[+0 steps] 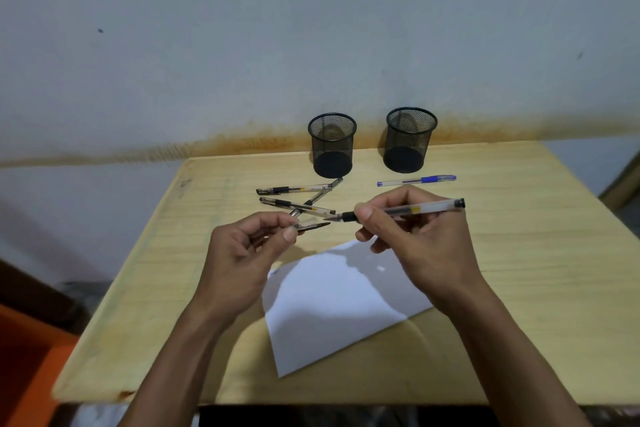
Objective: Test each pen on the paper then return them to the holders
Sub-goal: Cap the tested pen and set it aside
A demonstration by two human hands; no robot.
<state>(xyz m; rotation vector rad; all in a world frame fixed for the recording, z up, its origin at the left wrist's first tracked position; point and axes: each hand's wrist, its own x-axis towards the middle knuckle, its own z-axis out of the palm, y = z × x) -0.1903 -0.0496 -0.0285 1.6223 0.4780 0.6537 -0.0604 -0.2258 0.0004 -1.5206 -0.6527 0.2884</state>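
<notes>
Both hands are raised above the pale wooden bench [519, 253], over a white sheet of paper [332, 308] that lies skewed on it. The right hand [415, 239] pinches a clear-barrelled black gel pen [401, 210] near its grip, thumb and fingers closed around it — the uncapped tip points left, the far end sticks out to the right. The left hand [242, 250] is curled, its thumb and fingertips pinching a small dark pen cap [313, 226] whose end points toward the pen tip; the two are near each other but apart.

Behind the hands, three more black pens [294, 199] lie loose on the bench, overlapping in a rough cross. A blue pen [417, 180] lies alone to the right. Two black mesh pen holders [332, 144] stand upright at the back edge — side by side, apart.
</notes>
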